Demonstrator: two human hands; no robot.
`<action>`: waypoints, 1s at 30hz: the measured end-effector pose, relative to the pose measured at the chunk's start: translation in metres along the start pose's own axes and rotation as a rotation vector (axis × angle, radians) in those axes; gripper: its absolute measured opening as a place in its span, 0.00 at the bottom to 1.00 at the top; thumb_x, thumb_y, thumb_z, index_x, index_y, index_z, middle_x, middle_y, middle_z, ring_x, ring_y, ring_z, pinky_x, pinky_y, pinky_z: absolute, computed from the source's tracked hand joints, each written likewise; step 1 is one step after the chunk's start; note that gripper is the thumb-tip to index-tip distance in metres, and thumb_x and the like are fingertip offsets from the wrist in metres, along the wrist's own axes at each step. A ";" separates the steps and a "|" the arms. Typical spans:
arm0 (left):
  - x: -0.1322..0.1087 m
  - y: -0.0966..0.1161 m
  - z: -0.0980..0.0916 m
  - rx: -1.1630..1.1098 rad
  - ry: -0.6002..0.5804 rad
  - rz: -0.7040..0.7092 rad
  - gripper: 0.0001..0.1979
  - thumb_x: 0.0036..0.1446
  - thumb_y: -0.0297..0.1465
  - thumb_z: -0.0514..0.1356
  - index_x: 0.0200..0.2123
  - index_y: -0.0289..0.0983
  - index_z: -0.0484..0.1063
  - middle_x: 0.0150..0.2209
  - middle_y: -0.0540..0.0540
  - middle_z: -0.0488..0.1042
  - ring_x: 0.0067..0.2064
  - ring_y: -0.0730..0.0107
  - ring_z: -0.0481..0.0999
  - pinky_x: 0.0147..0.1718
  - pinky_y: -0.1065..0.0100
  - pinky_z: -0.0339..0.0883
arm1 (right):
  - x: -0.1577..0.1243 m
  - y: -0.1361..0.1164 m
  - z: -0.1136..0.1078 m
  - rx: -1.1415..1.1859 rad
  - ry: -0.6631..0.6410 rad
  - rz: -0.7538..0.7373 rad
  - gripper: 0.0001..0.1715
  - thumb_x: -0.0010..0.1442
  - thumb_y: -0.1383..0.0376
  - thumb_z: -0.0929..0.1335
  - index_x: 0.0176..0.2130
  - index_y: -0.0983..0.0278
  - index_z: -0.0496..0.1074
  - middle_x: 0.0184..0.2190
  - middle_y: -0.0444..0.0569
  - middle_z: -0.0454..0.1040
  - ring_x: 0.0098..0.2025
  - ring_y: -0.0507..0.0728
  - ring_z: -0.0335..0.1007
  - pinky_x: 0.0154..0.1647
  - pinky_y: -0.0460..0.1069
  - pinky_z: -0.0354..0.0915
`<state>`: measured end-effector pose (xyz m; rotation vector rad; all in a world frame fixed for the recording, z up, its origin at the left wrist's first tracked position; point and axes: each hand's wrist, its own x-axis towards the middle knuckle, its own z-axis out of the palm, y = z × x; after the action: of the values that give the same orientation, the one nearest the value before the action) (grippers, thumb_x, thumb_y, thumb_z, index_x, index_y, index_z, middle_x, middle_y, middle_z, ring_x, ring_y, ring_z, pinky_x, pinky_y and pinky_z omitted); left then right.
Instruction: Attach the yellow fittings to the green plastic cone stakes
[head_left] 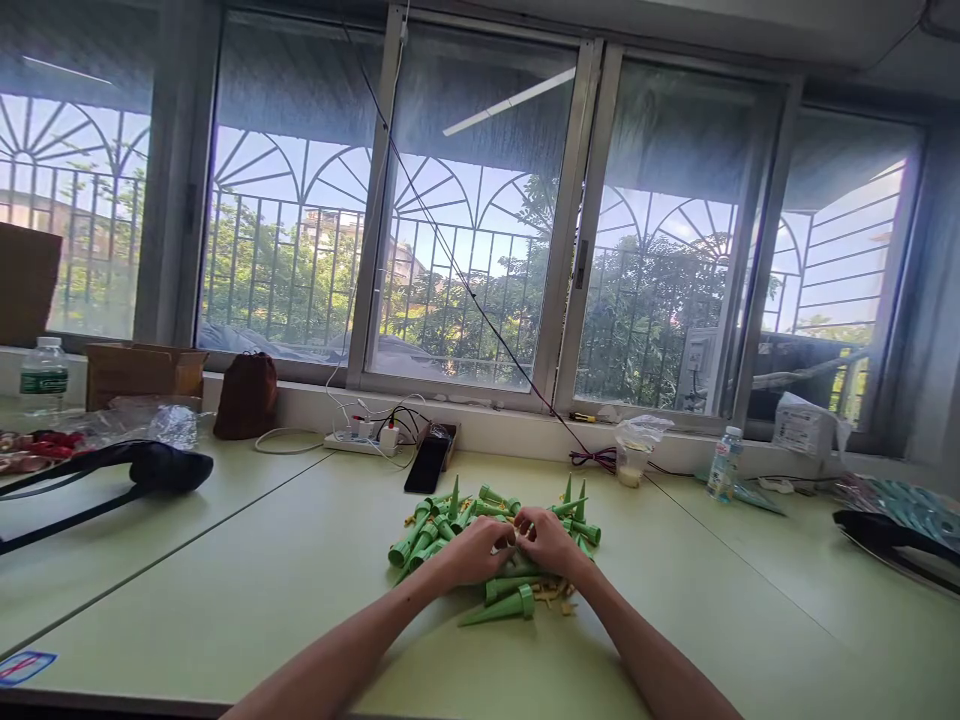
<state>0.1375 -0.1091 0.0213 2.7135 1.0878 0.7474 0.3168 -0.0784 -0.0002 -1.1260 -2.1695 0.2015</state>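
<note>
My left hand (484,548) and my right hand (551,542) meet over a heap of green plastic cone-shaped spikes (424,540) with wide collared ends. Both have their fingers curled in and pinched close together; whatever is between the fingertips is hidden or too small to name. Just below the hands, a green spike (501,607) lies on its side, its point to the left. Small yellowish pieces (553,592) are scattered beside my right wrist, and more show among the spikes. A few spikes at the back of the heap point upward.
Behind the heap, a black phone (429,460) lies near a power strip (364,440) with cables. A bottle (724,464) and a plastic cup with a bag (631,460) stand back right. A black strapped object (150,468) lies left. Windows line the table's far edge.
</note>
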 end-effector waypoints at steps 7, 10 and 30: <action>0.000 -0.001 0.001 0.004 -0.002 0.005 0.08 0.53 0.27 0.54 0.30 0.36 0.73 0.30 0.46 0.76 0.33 0.67 0.71 0.35 0.69 0.61 | 0.001 0.005 0.003 -0.009 0.006 -0.009 0.07 0.50 0.72 0.65 0.32 0.66 0.71 0.29 0.47 0.72 0.32 0.53 0.67 0.34 0.44 0.60; 0.000 -0.002 0.001 -0.003 -0.003 0.005 0.08 0.53 0.26 0.54 0.30 0.36 0.73 0.30 0.46 0.76 0.33 0.67 0.71 0.35 0.69 0.61 | 0.001 0.005 0.004 -0.003 0.009 -0.013 0.07 0.51 0.72 0.65 0.32 0.66 0.71 0.30 0.47 0.73 0.32 0.53 0.67 0.35 0.44 0.60; 0.000 -0.003 0.002 -0.007 0.008 0.029 0.08 0.52 0.26 0.54 0.31 0.37 0.74 0.32 0.46 0.77 0.34 0.66 0.73 0.36 0.70 0.62 | 0.000 0.001 0.001 -0.025 0.006 -0.006 0.07 0.51 0.72 0.66 0.33 0.66 0.72 0.30 0.47 0.73 0.33 0.53 0.68 0.35 0.45 0.60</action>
<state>0.1363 -0.1070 0.0183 2.7289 1.0477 0.7660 0.3167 -0.0780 -0.0018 -1.1328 -2.1756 0.1692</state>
